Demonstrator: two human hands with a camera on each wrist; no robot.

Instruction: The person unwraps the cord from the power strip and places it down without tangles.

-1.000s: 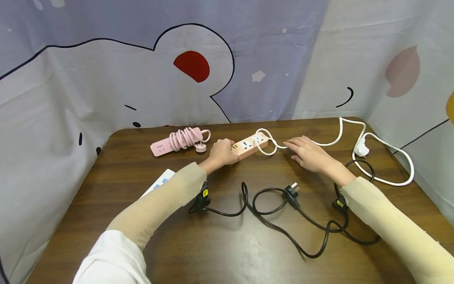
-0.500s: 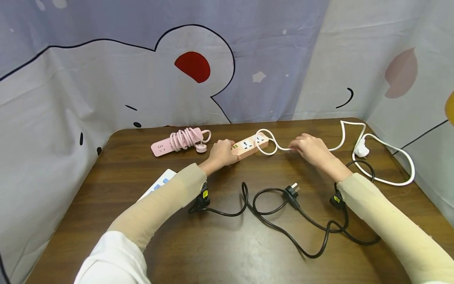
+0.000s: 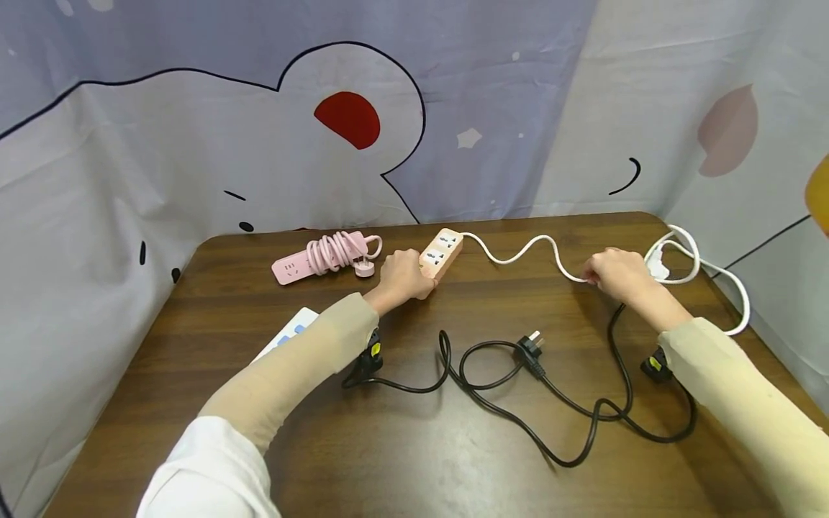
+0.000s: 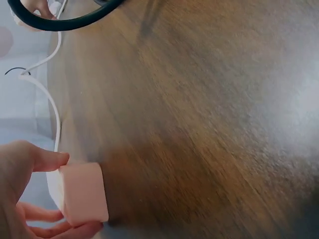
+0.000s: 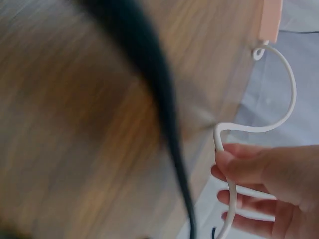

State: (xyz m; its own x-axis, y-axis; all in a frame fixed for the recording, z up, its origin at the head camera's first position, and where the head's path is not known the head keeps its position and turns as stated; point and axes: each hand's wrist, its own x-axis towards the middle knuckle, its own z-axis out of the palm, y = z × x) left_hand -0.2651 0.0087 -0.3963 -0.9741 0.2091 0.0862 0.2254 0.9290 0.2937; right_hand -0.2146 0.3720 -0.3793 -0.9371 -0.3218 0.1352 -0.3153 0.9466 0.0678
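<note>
My left hand [image 3: 403,276] grips the near end of a peach power strip [image 3: 442,252] with white socket faces, at the back middle of the table. In the left wrist view, thumb and fingers clasp the sides of the strip [image 4: 84,194]. From its far end a white cord [image 3: 518,255] runs in waves to my right hand [image 3: 618,275]. The right wrist view shows this hand [image 5: 269,174] pinching the cord [image 5: 232,189] between thumb and forefinger. Beyond the hand, the cord loops around its white plug [image 3: 657,265] near the table's right edge.
A pink power strip [image 3: 294,267] wrapped in its own cord lies at the back left. The left forearm partly covers a white strip with blue sockets [image 3: 288,333]. A tangled black cord [image 3: 505,411] with a three-pin plug [image 3: 527,350] spreads across the front. A printed curtain [image 3: 505,108] hangs behind.
My right hand has closed on the white cord and pulled it rightward. The loop over the peach strip has come off, and the strip has swung to a steeper angle in the left hand.
</note>
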